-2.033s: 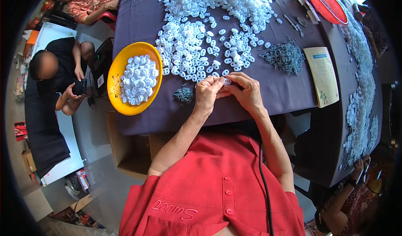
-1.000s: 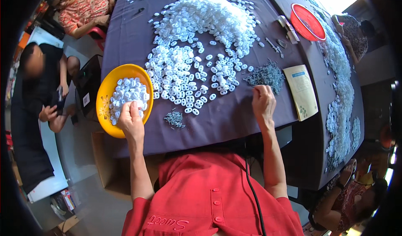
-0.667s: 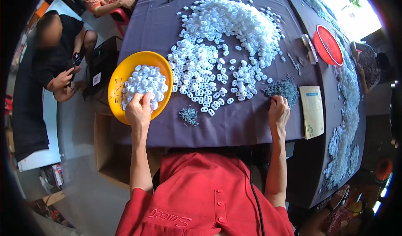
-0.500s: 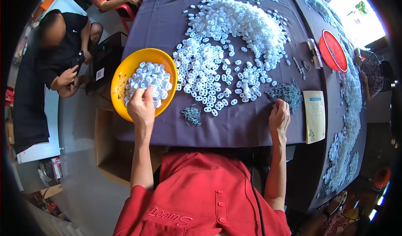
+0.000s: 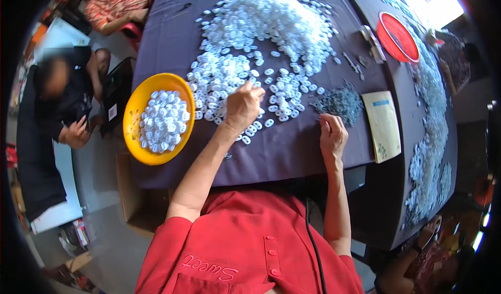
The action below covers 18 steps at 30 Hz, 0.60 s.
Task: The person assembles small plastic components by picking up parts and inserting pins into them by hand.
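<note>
My left hand [image 5: 243, 106] reaches in among small white oval plastic pieces with two dark holes [image 5: 214, 80]. Its fingers are bent together at the gap between two clusters; whether a piece is between them is hidden. My right hand [image 5: 334, 136] rests at the near edge of a heap of thin grey-green pins [image 5: 342, 103]. Thumb and fingers are pinched there, and anything in them is too small to make out. At the left table edge, a yellow oval bowl [image 5: 151, 159] holds many of the same white pieces.
A larger white heap [image 5: 292, 27] curves across the table's far middle. Right of the pins lies a cream booklet [image 5: 382, 127]; beyond it are small tools [image 5: 354, 64] and a red basket [image 5: 383, 35]. People sit at left [image 5: 57, 95] and far left [image 5: 117, 7]. More pieces cover the right-hand table.
My left hand has moved right from the yellow bowl to the loose white pieces. My right hand stays by the pins, slightly lower relative to the heap. The whole view has shifted.
</note>
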Each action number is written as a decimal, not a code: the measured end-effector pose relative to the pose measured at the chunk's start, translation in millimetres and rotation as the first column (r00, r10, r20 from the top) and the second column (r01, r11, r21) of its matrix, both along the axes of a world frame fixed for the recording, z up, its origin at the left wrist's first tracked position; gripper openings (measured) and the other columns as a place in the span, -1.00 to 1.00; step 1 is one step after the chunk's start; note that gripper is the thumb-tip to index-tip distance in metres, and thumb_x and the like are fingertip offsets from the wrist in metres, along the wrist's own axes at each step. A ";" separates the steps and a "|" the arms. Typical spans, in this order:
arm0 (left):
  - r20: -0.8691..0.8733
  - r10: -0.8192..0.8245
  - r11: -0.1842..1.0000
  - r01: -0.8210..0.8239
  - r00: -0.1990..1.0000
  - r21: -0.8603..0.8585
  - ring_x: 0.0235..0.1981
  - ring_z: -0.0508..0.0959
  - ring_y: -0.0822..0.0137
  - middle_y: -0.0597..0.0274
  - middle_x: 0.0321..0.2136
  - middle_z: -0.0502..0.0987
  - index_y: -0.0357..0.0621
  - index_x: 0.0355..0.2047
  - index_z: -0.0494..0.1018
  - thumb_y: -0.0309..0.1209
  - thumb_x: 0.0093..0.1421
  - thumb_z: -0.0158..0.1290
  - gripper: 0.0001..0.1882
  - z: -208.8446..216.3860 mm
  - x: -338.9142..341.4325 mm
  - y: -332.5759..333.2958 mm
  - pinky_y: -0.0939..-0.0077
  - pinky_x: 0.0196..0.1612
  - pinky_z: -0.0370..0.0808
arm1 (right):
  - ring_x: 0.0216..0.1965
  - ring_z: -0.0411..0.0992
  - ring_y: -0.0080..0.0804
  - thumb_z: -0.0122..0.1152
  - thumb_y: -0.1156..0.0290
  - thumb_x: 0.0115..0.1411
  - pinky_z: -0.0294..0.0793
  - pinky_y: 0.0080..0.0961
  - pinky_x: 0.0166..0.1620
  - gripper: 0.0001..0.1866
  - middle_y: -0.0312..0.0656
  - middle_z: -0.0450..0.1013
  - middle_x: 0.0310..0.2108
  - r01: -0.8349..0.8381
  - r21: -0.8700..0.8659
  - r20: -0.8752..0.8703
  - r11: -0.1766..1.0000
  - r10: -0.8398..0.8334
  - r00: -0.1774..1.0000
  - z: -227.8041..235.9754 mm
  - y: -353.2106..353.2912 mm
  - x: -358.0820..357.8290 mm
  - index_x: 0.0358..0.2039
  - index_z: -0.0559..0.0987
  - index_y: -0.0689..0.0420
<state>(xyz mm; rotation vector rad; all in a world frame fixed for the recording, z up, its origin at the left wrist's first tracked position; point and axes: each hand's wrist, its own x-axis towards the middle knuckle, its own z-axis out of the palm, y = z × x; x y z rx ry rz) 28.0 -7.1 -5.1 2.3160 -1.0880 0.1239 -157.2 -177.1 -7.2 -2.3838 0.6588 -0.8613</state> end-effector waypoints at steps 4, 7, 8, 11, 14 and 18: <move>-0.019 -0.022 0.999 0.022 1.000 0.032 -0.40 0.52 0.16 0.19 -0.44 0.46 -0.10 -0.42 0.49 -0.47 -0.03 0.11 -0.89 4.7 0.4 -2.9 0.35 -0.35 0.46 | -0.48 0.42 -0.55 0.14 0.53 0.08 0.38 -0.62 -0.37 -0.96 -0.22 0.47 -0.52 0.006 0.237 0.116 0.972 -0.034 0.993 -5.2 -3.0 -0.7 -0.42 0.53 0.18; -0.057 -0.024 0.998 0.027 0.998 0.052 -0.41 0.51 0.15 0.16 -0.46 0.46 -0.13 -0.47 0.45 -0.49 -0.04 0.10 -0.91 10.1 1.3 -5.7 0.32 -0.36 0.45 | -0.50 0.38 -0.61 0.15 0.53 0.08 0.36 -0.64 -0.40 -0.96 -0.26 0.45 -0.56 0.006 0.320 0.131 0.947 -0.051 0.990 -1.1 -1.0 -1.4 -0.42 0.52 0.18; -0.073 -0.023 0.999 0.026 0.997 0.032 -0.44 0.51 0.15 0.16 -0.50 0.46 -0.16 -0.51 0.44 -0.50 -0.07 0.11 -0.91 8.1 3.8 -6.8 0.31 -0.37 0.44 | -0.51 0.37 -0.63 0.14 0.53 0.08 0.35 -0.65 -0.41 -0.96 -0.28 0.44 -0.56 0.022 0.342 0.120 0.939 -0.067 0.990 -2.8 -1.6 -2.6 -0.42 0.51 0.18; -0.171 -0.009 0.998 -0.001 0.985 -0.062 -0.48 0.51 0.19 0.17 -0.56 0.46 -0.19 -0.56 0.42 -0.52 -0.11 0.12 -0.91 3.4 3.9 -7.3 0.34 -0.39 0.43 | -0.51 0.33 -0.66 0.13 0.53 0.09 0.33 -0.67 -0.42 -0.96 -0.32 0.42 -0.56 0.037 0.354 0.107 0.934 -0.080 0.991 -1.3 0.7 -6.6 -0.41 0.49 0.18; -0.258 0.004 0.983 -0.051 0.966 -0.175 -0.50 0.52 0.20 0.15 -0.55 0.48 -0.21 -0.56 0.42 -0.57 -0.09 0.10 -0.93 1.4 6.5 0.2 0.40 -0.42 0.43 | -0.49 0.33 -0.66 0.12 0.53 0.09 0.32 -0.67 -0.41 -0.95 -0.32 0.41 -0.54 0.017 0.355 0.115 0.935 -0.062 0.991 -6.1 -1.5 -8.9 -0.40 0.47 0.18; -0.184 -0.050 0.978 0.010 0.982 -0.211 -0.48 0.52 0.17 0.13 -0.52 0.49 -0.21 -0.50 0.46 -0.55 -0.06 0.10 -0.93 0.5 7.1 7.3 0.38 -0.40 0.45 | -0.48 0.35 -0.63 0.12 0.53 0.09 0.34 -0.66 -0.39 -0.95 -0.31 0.42 -0.53 0.007 0.304 0.125 0.953 -0.047 0.991 -6.0 -0.6 -7.0 -0.39 0.48 0.17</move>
